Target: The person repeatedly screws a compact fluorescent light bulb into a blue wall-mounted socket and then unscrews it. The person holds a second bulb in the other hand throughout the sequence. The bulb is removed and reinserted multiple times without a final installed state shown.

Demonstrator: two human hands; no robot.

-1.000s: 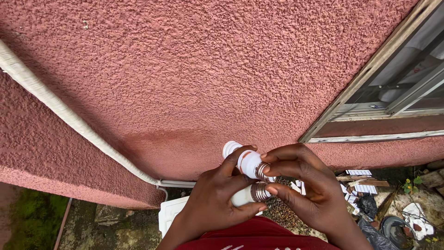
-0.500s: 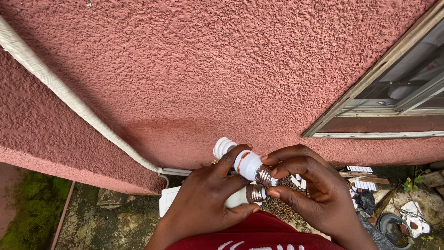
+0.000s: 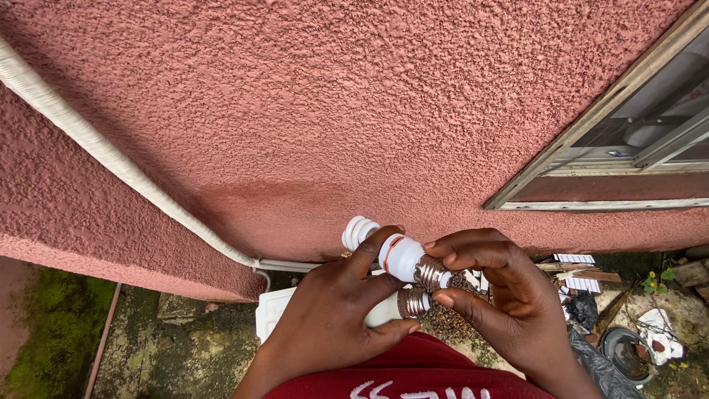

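Right, two bulbs in hand, close against the pink wall [image 3: 310, 111]. Left hand [image 3: 332, 318] has its grip clamped on both: upper bulb [image 3: 395, 255] pinched by thumb and fingers around the white body, coiled end pointing up-left; lower bulb [image 3: 399, 304] tucked under it in the palm, mostly hidden. Right hand [image 3: 509, 295] has fingertips together on the metal screw bases, index on the upper thread, thumb near the lower one. My read: the bases are being compared or checked. To do that well, hold by the white plastic, not the glass coil, keep the two bases side by side and apart enough that threads don't scrape, and turn the upper bulb slowly with the right fingertips. Hard ground below, so a slip likely means breakage. White pipe [image 3: 111, 159] runs down the wall on the left, window [image 3: 635, 140] on the right
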